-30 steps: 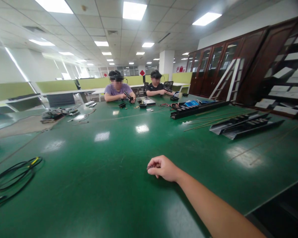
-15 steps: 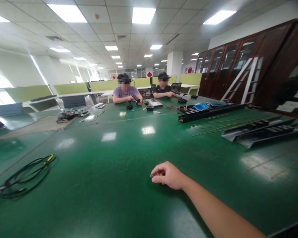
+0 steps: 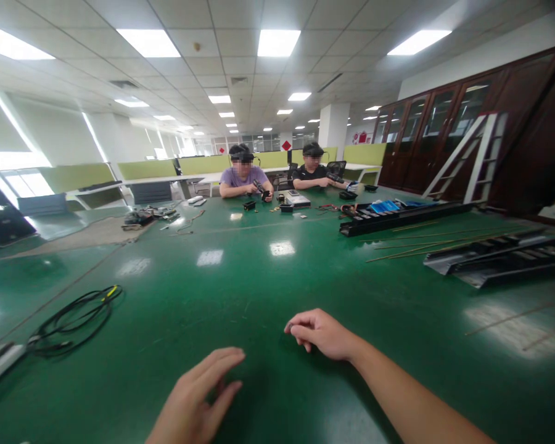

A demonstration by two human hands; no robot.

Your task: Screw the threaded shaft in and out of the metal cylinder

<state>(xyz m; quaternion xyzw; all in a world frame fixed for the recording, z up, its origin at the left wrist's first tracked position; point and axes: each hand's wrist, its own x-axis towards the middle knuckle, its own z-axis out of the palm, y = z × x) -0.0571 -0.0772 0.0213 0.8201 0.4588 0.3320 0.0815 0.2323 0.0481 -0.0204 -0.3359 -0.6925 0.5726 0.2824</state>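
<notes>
Over the green tabletop (image 3: pixel 240 296), my right hand (image 3: pixel 324 333) is closed, thumb against curled fingers. A small dark item (image 3: pixel 290 327) peeks out at its fingertips; most of it is hidden, and its kind is not clear. My left hand (image 3: pixel 198 394) is at the lower middle, left of the right hand and apart from it. Its thumb and fingers are spread with nothing between them.
A coiled black cable (image 3: pixel 74 327) lies at left beside a white bar (image 3: pixel 2 367). Black metal channels (image 3: pixel 504 262) and thin rods (image 3: pixel 411 250) lie at right. Across the table, two people (image 3: pixel 243 176) handle dark tools. A stepladder (image 3: pixel 481 157) stands behind.
My left hand has come into view from below, fingers apart. My right hand stays closed in nearly the same place, with less of the dark item showing. The camera view has shifted slightly.
</notes>
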